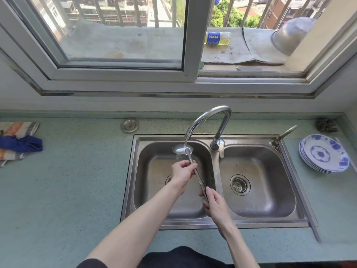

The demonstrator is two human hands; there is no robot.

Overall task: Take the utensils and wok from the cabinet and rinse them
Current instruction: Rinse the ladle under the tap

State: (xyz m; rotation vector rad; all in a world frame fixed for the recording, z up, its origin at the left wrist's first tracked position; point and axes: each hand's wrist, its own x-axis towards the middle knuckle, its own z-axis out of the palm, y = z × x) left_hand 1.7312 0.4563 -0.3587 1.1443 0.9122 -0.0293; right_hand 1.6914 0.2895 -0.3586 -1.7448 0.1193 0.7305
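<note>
A long steel ladle (182, 149) hangs over the left basin of a double steel sink (214, 222), its bowl right under the spout of the curved tap (207, 117), with water running onto it. My left hand (182, 172) pinches the upper part of the handle, just below the bowl. My right hand (213, 203) grips the lower end of the same handle, near the divider between the basins. No wok is in view.
A stack of blue-and-white plates (324, 153) sits on the green counter to the right of the sink. Folded cloths (17, 142) lie at the left counter edge. A scouring pad (326, 124) is in the back right corner, and the window stands behind the tap.
</note>
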